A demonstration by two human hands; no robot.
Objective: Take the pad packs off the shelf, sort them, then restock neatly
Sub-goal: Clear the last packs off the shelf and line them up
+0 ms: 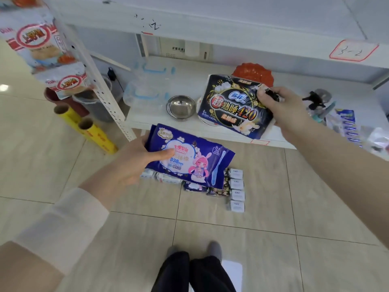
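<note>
My left hand [134,160] grips a blue pad pack [195,163] printed with a pink cartoon girl, held out flat in front of the shelf edge over the floor. My right hand [280,106] holds the upper right corner of a black pad pack [231,106] marked 420, which rests tilted on the white shelf [210,129]. Several smaller pad packs [236,189] lie in rows on the tiled floor just below the blue pack, partly hidden by it.
On the shelf sit a steel bowl [181,106], clear lidded boxes [145,95], a red dish [253,73] behind the black pack, and a spray bottle [315,102] with blue packets [347,123] at the right. Yellow rolls [94,133] lean by the shelf post [105,89]. My feet [195,251] stand below.
</note>
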